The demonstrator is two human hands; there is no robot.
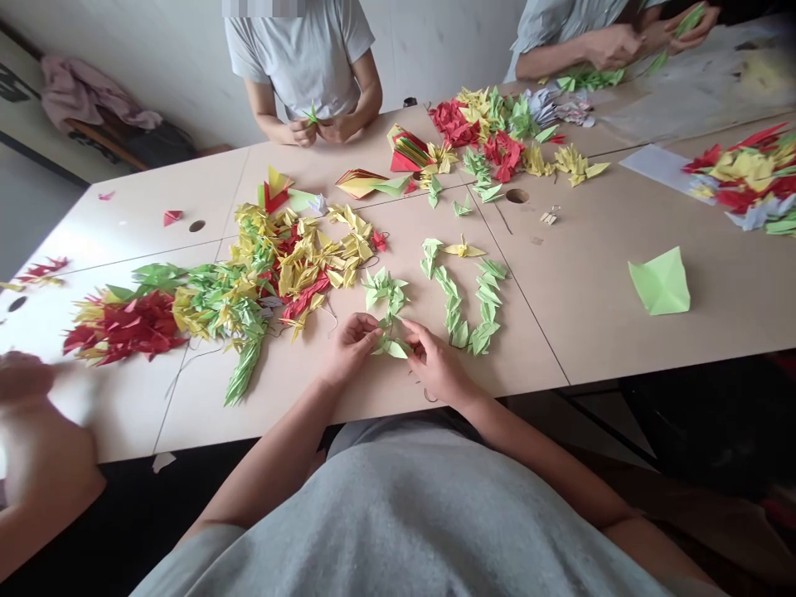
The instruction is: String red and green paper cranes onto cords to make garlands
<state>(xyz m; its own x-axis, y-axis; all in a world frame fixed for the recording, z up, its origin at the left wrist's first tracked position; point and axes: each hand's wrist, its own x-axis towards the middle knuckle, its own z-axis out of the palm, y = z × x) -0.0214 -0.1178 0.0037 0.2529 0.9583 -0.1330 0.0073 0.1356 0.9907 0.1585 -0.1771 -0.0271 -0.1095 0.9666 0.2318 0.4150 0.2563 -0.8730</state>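
Observation:
Near the table's front edge, my left hand [353, 350] is closed, thumb and fingers pinching one side of a strand of light green folded paper cranes [385, 290]. My right hand [440, 365] pinches the other side, its fingertips close to the left ones. The strand runs up from between my hands, and a thin thread end shows beside my right wrist. Just to the right lies a curved chain of green paper cranes [453, 303] with a single yellow crane [463, 249] at its top.
Strung yellow and green cranes [298, 265] and red cranes [137, 327] heap up on the left. More piles [457, 124] lie at the back. A green paper square [660, 282] and a binder clip [550, 215] are on the right. Other people's hands [320, 130] work around the table [622, 348].

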